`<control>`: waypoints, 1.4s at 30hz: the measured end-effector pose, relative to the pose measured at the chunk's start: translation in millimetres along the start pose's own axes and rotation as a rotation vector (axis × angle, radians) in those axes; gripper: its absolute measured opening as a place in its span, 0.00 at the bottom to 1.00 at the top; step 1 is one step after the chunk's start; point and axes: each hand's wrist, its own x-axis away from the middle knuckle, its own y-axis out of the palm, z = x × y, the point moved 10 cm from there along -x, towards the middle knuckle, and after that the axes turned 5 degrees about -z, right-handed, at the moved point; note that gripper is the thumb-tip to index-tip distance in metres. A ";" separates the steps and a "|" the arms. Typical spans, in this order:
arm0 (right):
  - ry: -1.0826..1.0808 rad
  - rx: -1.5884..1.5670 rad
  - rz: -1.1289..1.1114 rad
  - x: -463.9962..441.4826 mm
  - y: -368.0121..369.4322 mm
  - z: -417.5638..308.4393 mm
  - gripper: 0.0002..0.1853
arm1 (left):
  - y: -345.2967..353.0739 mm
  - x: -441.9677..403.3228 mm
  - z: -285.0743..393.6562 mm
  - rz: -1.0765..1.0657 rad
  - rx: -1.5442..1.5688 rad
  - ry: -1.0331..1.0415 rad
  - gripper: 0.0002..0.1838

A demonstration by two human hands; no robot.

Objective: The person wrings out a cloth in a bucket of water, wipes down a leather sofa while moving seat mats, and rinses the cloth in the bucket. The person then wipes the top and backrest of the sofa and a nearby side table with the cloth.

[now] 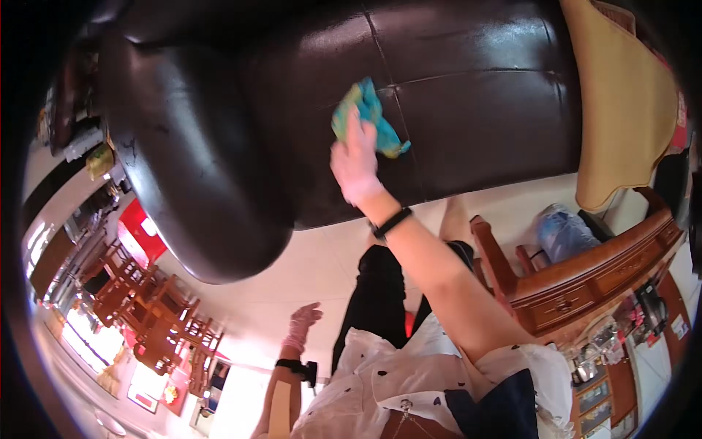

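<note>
My right hand (355,157), in what looks like a thin pale glove, is closed on a crumpled blue and yellow cloth (376,113). The cloth lies against the dark brown leather sofa seat (475,117), near a seam; hand and cloth are slightly blurred. Lower down, my left hand (304,320) hangs over the floor beside my body, in a thin see-through glove. Its fingers are partly stretched and nothing shows in them. Black bands circle both wrists.
The sofa's rounded armrest (197,154) bulges at left. A tan cover (621,102) drapes over the right end. Behind me at right stands a carved wooden table (570,293), with a plastic-wrapped bundle (564,233) beside it. Wooden chairs (157,322) stand at far left.
</note>
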 end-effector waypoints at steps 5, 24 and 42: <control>-0.168 0.996 -0.314 -61.4 102.0 -64.5 0.27 | 11.1 1.9 -32.8 -0.042 0.005 0.026 0.20; -0.623 0.079 -0.233 -143.3 103.9 -288.4 0.28 | -23.7 9.8 -113.4 0.130 0.172 -0.134 0.16; -1.051 -0.127 -0.411 3.5 146.1 -347.1 0.21 | 28.3 10.8 -110.7 0.104 0.453 -0.107 0.16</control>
